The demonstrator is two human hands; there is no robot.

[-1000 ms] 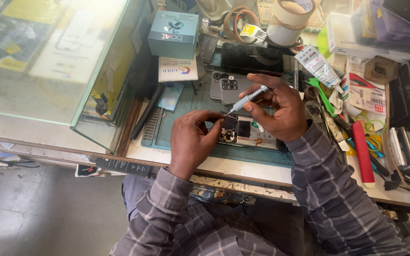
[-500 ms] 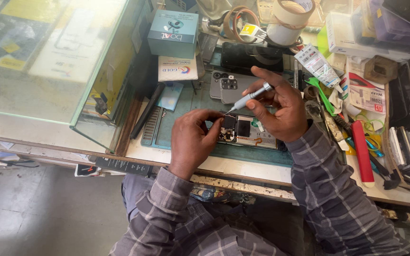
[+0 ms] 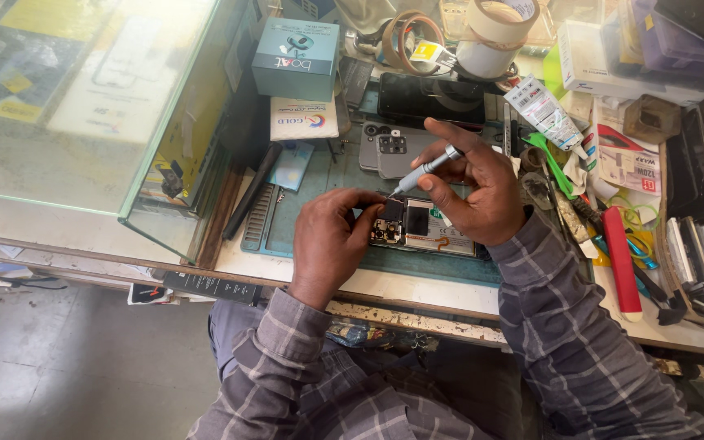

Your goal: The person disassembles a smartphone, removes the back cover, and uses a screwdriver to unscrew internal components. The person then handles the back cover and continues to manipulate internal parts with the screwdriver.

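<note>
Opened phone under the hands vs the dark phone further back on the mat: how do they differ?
The opened phone lies with its back off, board and battery exposed; the dark phone is closed, showing a plain black face. The left hand steadies the opened phone while the right hand brings a screwdriver to it; the dark phone lies untouched. Both lie flat and sideways on the bench.

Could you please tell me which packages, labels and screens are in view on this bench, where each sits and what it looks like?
Teal box: square carton, far left of the mat, printed top.
White packet: flat, just in front of the teal box, small coloured mark.
Dark phone: black screen, lying beyond the right hand.
Tube: white, printed, right of the phone.
Yellow label: small tag beside the tape rolls.
</note>
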